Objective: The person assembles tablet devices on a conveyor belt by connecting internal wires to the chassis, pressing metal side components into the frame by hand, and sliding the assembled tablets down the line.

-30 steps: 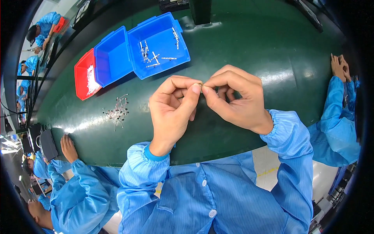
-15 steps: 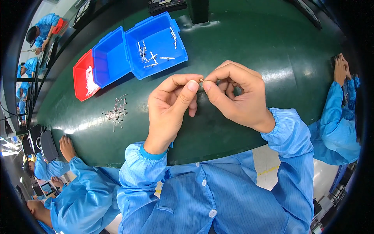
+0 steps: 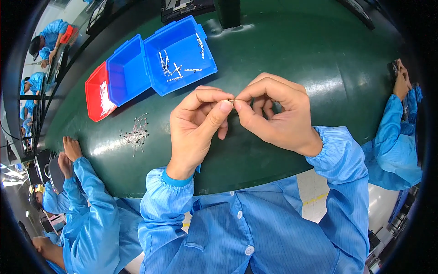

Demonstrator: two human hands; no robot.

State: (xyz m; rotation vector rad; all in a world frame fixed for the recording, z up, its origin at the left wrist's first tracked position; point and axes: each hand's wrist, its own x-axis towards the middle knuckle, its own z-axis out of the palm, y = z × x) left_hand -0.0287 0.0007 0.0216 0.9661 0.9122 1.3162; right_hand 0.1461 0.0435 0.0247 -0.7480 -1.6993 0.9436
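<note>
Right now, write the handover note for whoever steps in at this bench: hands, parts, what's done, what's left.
Left hand and right hand: raised over the green table, fingertips pinching one tiny metal part between them.
Parts: a loose pile of thin wire pieces lies on the table to the left. The big blue tray holds a few small pieces; the smaller blue tray looks bare; the red tray holds white bits.
Done: few pieces in the big tray.
Left: the held part and the pile.
</note>
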